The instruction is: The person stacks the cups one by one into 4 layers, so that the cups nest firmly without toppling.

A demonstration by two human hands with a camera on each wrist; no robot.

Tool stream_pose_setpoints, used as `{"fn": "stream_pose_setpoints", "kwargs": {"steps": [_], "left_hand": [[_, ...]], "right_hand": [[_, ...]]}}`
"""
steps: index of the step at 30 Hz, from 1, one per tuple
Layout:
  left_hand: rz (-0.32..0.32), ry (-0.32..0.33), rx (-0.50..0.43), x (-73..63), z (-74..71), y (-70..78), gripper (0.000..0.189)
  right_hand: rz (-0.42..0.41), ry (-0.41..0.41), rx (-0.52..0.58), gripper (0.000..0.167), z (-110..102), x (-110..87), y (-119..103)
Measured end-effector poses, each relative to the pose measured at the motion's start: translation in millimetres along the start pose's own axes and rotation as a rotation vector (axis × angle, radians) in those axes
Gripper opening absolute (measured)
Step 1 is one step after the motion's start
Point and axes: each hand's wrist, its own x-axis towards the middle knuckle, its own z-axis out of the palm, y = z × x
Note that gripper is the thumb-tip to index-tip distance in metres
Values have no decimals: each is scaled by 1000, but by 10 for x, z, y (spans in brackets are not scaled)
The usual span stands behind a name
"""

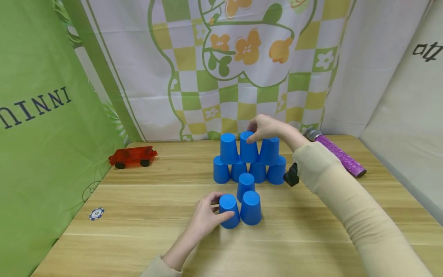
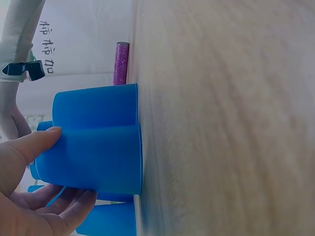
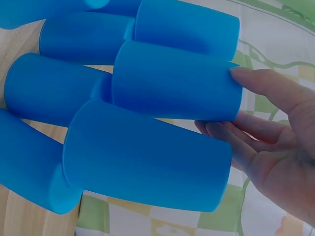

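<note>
The wide wooden desk [image 1: 149,223] carries it all, and toward its back stands the wall of blue cups [image 1: 257,173], mouths down: four below, three above. It looks held by balance alone, so I would keep the right sleeve [image 1: 349,204] well off it; the arm comes in from the side, which seems a sensible line to leave by too.

The right hand [image 1: 264,127] has its fingers pinched on the middle upper cup [image 1: 247,150], thumb on the near face, the others behind, up by the narrow end. That high hold is good: it leaves the rim free to sit across the two cups beneath [image 1: 238,171]. Best to keep the cup plumb, settle its weight evenly on both, then ease thumb and fingertips off together; a one-sided release could drag it into a neighbour.

The left hand [image 1: 205,215] grips the front left cup [image 1: 229,206], thumb in front, fingers round the far left side. It appears to stand on the desk, close beside the front right cup [image 1: 250,209], with the rear cup [image 1: 246,184] just behind. A light squeeze should do; a straight lift would spare those neighbours.

Smallest of all, the slim gaps either side of the upper held cup deserve a glance for evenness.
</note>
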Motion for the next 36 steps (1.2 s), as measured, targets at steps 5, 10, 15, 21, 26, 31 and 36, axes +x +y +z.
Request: {"fn": "stream_pose_setpoints", "kwargs": {"steps": [5,10,15,21,26,31,36], "left_hand": [[-1,0,4,1,0,-8,49],[1,1,5,0,1,-9,49],[-4,2,7,3,1,-8,49],[-13,6,9,4,1,-2,50],[-24,18,-2,-13,-9,-3,49],[-21,48,-18,-30,-58,22,48],[25,115,-56,-49,-129,92,45]], "right_hand": [[7,-9,-8,41,4,15,-8],[22,-35,-3,44,4,21,0],[16,-44,-12,43,-6,14,-2],[4,-44,-13,43,-31,-4,-13],[-1,-43,-3,46,-37,-17,-7],[5,-21,24,52,-67,-38,27],[1,22,74,54,-138,-89,72]]}}
